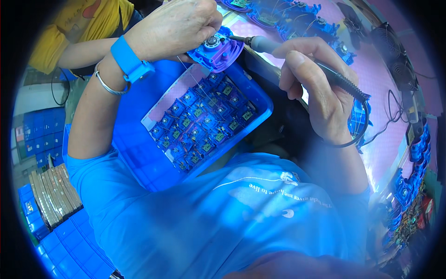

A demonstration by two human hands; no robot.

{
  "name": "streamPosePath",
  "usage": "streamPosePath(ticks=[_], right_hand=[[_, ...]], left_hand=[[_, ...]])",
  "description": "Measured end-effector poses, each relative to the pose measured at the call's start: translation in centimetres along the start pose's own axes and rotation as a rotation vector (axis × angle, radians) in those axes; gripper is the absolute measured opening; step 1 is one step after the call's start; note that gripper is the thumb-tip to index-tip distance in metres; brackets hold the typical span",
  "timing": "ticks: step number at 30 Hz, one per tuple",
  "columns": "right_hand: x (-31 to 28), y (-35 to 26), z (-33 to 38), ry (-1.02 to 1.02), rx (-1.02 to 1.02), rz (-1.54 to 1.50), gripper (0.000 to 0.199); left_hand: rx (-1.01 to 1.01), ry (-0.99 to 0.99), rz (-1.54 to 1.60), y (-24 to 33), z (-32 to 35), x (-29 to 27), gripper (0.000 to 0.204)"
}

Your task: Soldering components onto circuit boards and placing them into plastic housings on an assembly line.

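My left hand (183, 25) is closed, fingers pinched together, at the upper edge of a blue plastic housing (214, 52) with a round metal part in its middle and a purplish curved rim. A thin solder wire (182, 63) trails from under this hand down across the bin; its end inside the fingers is hidden. In my right hand (320, 83) is a soldering iron (265, 45), held like a pen. Its dark tip reaches the housing's upper right, close to my left fingers. Whether the tip touches metal I cannot tell.
Below the housing stands a blue bin (260, 109) with rows of similar blue units. More blue units (302, 21) line the lit pink worktop (378, 88), with black fans (390, 42) at the right. A person in a yellow shirt (79, 23) is at upper left. Stacked boards (53, 193) stand lower left.
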State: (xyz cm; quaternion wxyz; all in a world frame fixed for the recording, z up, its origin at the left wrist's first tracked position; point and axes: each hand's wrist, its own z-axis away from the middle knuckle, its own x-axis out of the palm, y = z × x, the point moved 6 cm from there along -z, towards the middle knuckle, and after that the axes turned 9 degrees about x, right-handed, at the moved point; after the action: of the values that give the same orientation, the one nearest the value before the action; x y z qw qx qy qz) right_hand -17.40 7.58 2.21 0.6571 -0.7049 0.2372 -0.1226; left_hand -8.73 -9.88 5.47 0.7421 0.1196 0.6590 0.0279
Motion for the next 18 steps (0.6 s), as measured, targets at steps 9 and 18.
streamPosePath(ticks=[9, 18], right_hand=[[0.05, 0.00, -0.07, -0.008, 0.014, 0.037, 0.029], [0.15, -0.13, 0.18, -0.017, 0.012, -0.003, 0.029]], left_hand=[[0.045, -0.032, -0.025, -0.02, -0.64, 0.23, 0.014], [0.146, -0.002, -0.072, 0.62, -0.23, -0.13, 0.013]])
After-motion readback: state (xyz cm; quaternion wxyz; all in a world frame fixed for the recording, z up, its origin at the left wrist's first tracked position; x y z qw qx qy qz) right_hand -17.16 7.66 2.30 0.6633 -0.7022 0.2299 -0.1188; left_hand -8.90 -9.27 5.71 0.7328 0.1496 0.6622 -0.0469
